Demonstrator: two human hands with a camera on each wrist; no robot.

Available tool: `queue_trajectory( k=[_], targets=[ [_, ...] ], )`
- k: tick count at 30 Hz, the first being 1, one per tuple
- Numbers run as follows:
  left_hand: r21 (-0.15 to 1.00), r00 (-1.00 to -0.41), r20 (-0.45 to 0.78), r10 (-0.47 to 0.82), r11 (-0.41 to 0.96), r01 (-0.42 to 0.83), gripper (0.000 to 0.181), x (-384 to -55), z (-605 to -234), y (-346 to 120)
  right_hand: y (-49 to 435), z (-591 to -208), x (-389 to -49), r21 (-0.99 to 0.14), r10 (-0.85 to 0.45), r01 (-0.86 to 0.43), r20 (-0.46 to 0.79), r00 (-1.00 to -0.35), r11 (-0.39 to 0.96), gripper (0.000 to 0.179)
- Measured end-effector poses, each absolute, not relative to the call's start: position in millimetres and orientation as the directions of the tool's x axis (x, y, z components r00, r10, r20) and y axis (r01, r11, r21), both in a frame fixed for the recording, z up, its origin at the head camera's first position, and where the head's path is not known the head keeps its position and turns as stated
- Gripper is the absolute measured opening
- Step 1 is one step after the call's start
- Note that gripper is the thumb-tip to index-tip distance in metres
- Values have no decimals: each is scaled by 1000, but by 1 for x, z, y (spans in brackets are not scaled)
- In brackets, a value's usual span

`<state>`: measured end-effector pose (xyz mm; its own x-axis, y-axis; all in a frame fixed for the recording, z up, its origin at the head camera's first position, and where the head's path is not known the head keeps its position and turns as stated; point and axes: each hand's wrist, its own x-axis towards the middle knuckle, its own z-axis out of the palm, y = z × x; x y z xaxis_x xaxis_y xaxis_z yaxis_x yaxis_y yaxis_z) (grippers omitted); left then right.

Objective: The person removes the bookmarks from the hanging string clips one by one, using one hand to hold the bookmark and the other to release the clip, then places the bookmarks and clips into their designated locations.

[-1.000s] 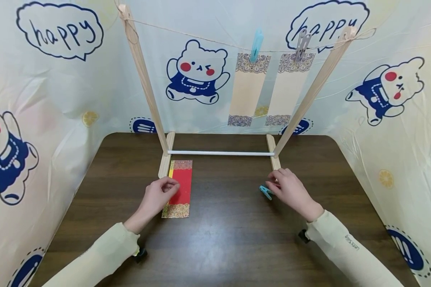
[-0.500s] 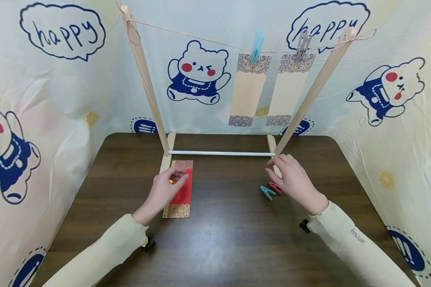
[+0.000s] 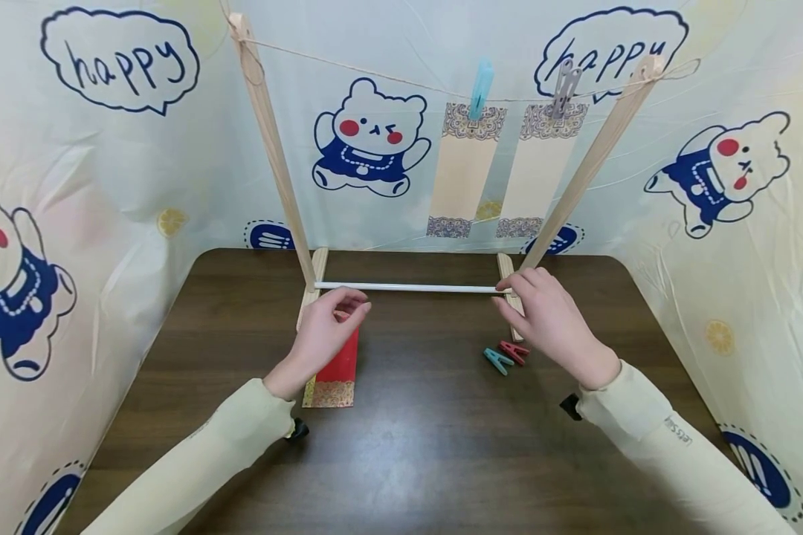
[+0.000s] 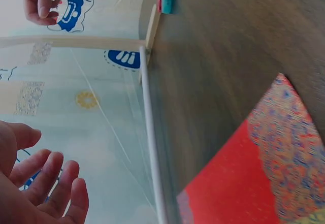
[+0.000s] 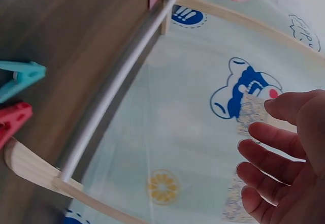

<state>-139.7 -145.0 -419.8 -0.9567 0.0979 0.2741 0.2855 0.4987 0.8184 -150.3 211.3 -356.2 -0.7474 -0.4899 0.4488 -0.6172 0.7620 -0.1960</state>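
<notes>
1. Both hands are farther forward: the left hand [image 3: 321,334] from the middle of the red card [image 3: 337,368] to its far end, the right hand [image 3: 555,323] away from the table clips, leaving them uncovered.
2. State of hands: the fingers of each are loosely bent, with thumb apart; both wrist views show nothing held.
3. Location of parts: the red card lies flat on the table [image 3: 401,461], near the foot of the left post [image 3: 274,152]. A yellow strip shows at its left edge; whether a second card lies underneath cannot be told. The teal clip [image 3: 498,357] and red clip [image 3: 514,350] lie side by side, near the right hand.
4. Caution: low passage of either hand may knock the white rod [image 3: 411,287] or a post, probably shaking the frame. Contact with the line [image 3: 375,73] could swing the hanging cards or loosen a clip.
5. Surroundings: a light-blue clip [image 3: 480,89] and a grey clip [image 3: 566,89] each hold a beige card [image 3: 465,174] on the line.
6. Obstructions: the rod spans the frame low down; the right post [image 3: 589,167] rises just beyond the right hand.
</notes>
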Motion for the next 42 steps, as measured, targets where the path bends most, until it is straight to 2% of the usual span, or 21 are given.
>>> queue_trajectory(
  k=[19,42],
  targets=[
    [790,-917,373,140,471,393,17,-159,-398,-114,206,-309,-158,-100,-545,-710,569,-616,697,19],
    [822,-914,385,128,404,403,22,-188,-372,-91,198,-255,-169,-101,-547,-737,604,-579,668,18]
  ],
)
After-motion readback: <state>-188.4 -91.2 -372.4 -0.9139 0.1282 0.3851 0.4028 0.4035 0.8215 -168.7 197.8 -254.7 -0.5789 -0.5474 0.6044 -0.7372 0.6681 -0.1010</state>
